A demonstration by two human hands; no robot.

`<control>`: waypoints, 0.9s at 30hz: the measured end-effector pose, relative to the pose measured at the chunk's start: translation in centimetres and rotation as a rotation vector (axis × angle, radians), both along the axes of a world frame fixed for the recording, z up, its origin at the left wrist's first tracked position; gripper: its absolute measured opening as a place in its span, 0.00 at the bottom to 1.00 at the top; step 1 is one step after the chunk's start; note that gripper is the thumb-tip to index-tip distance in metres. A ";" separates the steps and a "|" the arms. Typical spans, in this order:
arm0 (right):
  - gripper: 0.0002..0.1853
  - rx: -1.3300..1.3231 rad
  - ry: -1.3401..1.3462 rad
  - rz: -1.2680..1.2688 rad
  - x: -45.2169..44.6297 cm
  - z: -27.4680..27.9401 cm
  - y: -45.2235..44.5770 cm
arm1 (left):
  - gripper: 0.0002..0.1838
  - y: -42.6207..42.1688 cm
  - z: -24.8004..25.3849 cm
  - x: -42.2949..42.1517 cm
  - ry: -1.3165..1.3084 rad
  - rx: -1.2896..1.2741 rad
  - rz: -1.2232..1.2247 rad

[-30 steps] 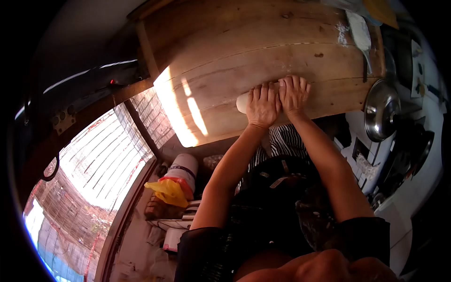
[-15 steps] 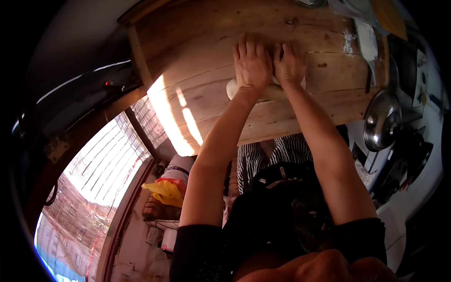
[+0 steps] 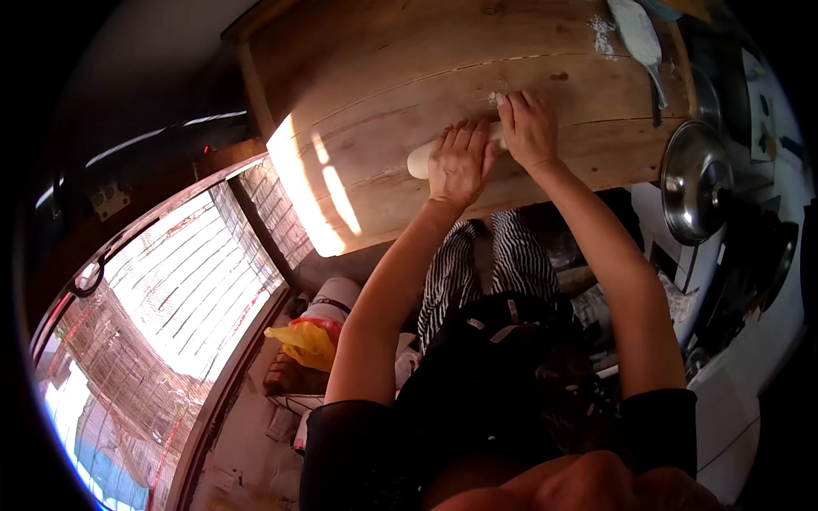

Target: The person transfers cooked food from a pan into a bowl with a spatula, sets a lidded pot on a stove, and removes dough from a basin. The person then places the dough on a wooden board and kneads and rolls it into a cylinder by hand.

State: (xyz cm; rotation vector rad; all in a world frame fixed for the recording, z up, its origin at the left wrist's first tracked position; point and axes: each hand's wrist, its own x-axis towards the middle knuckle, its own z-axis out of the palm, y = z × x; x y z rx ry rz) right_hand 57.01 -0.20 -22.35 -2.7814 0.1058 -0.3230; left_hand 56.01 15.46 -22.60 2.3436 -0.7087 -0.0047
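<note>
A pale, smooth roll of dough [image 3: 417, 163] lies on the wooden table [image 3: 375, 94], near its front edge. Over its middle rests my left hand [image 3: 460, 163], fingers bent across the top and closed on it. My right hand [image 3: 530, 129] is farther right and a little higher, at the other end of the roll, with its fingers curled down. What lies beneath that palm is hidden. Beside the right fingertips is a small patch of white flour [image 3: 494, 98].
A scoop of white flour [image 3: 637, 34] lies at the table's right, beside scattered flour [image 3: 602, 36]. A shiny metal lid [image 3: 697, 181] stands past the right edge. Below left are a yellow plastic bag [image 3: 304, 344] and a bright window [image 3: 204, 281].
Both hands have drawn back toward my body, and the dough shows more between them. The fingers, stretched forward before, are now bent. The view has also shifted.
</note>
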 end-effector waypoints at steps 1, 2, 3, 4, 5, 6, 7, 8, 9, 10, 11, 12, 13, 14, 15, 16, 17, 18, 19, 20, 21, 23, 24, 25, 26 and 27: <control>0.12 0.021 -0.004 0.008 -2.5 -0.4 0.3 | 0.17 0.0 0.3 -1.4 -0.004 -0.006 -0.009; 0.12 -0.007 -0.023 -0.007 -4.4 -0.9 0.8 | 0.17 -0.1 0.5 -2.6 -0.040 -0.002 0.001; 0.12 -0.016 -0.077 -0.080 -5.3 -0.9 1.7 | 0.18 -0.3 0.4 -2.8 -0.072 0.005 0.012; 0.12 -0.022 -0.098 -0.132 -5.4 -1.5 2.0 | 0.18 -0.7 0.3 -2.1 -0.066 0.004 0.009; 0.13 -0.026 -0.120 -0.180 -5.0 -2.3 2.2 | 0.16 -1.2 0.0 -1.1 -0.082 0.019 0.017; 0.13 -0.025 -0.114 -0.180 -3.8 -2.7 2.0 | 0.14 -1.5 -0.3 0.0 -0.096 0.035 0.024; 0.13 -0.048 -0.047 -0.219 -2.4 -3.1 1.7 | 0.14 -1.7 -0.5 1.5 -0.085 0.039 0.022; 0.14 -0.068 0.026 -0.254 -1.4 -3.2 1.6 | 0.12 -1.9 -0.7 3.2 -0.023 0.085 0.010; 0.14 -0.065 0.029 -0.251 0.0 -3.5 1.5 | 0.10 -2.2 -1.3 5.0 0.024 0.126 -0.002; 0.14 -0.089 -0.012 -0.253 1.8 -3.8 1.2 | 0.07 -2.7 -1.8 6.6 -0.044 0.094 0.028; 0.14 -0.113 -0.046 -0.253 3.1 -3.9 0.9 | 0.07 -3.0 -2.2 7.8 -0.046 0.095 0.031; 0.14 -0.104 -0.035 -0.259 4.3 -3.9 0.8 | 0.07 -3.2 -2.1 8.9 -0.042 0.101 0.048; 0.14 -0.102 -0.033 -0.256 5.3 -3.8 0.6 | 0.08 -3.4 -2.1 9.7 -0.036 0.107 0.064; 0.14 -0.107 -0.059 -0.232 6.1 -3.8 0.4 | 0.09 -3.6 -2.0 10.3 -0.009 0.124 0.089; 0.14 -0.111 -0.085 -0.209 6.9 -4.1 0.1 | 0.09 -3.8 -2.3 10.9 -0.006 0.124 0.094; 0.15 -0.106 -0.059 -0.210 7.7 -4.5 -0.2 | 0.10 -3.9 -2.7 11.6 0.017 0.113 0.138; 0.15 -0.105 -0.055 -0.204 8.5 -5.0 -0.4 | 0.12 -4.1 -3.0 12.3 0.040 0.103 0.184; 0.15 -0.118 -0.065 -0.214 9.3 -5.2 -0.5 | 0.14 -4.1 -3.6 12.8 -0.024 0.093 0.209; 0.15 -0.128 -0.078 -0.222 10.1 -5.2 -0.5 | 0.14 -4.2 -3.9 13.4 -0.024 0.098 0.220; 0.15 -0.105 -0.060 -0.243 10.7 -5.3 -0.4 | 0.16 -4.4 -4.1 13.9 -0.061 0.096 0.230; 0.15 -0.099 -0.064 -0.231 11.4 -5.0 -0.2 | 0.17 -4.5 -4.5 14.3 -0.099 0.094 0.242; 0.17 -0.041 0.041 -0.268 12.5 -4.6 -0.1 | 0.20 -4.5 -5.6 15.1 -0.121 0.087 0.263; 0.18 -0.086 0.017 -0.240 13.0 -5.3 -0.3 | 0.20 -4.6 -5.8 15.5 -0.101 0.160 0.279; 0.18 -0.083 0.003 -0.226 13.6 -5.7 -0.5 | 0.21 -4.7 -5.6 15.6 -0.077 0.235 0.296; 0.18 -0.103 -0.044 -0.150 13.4 -6.1 -0.6 | 0.21 -4.8 -5.4 15.1 -0.148 0.322 0.338; 0.19 -0.120 -0.082 -0.073 12.5 -6.1 -0.6 | 0.21 -4.7 -5.3 13.2 -0.135 0.335 0.354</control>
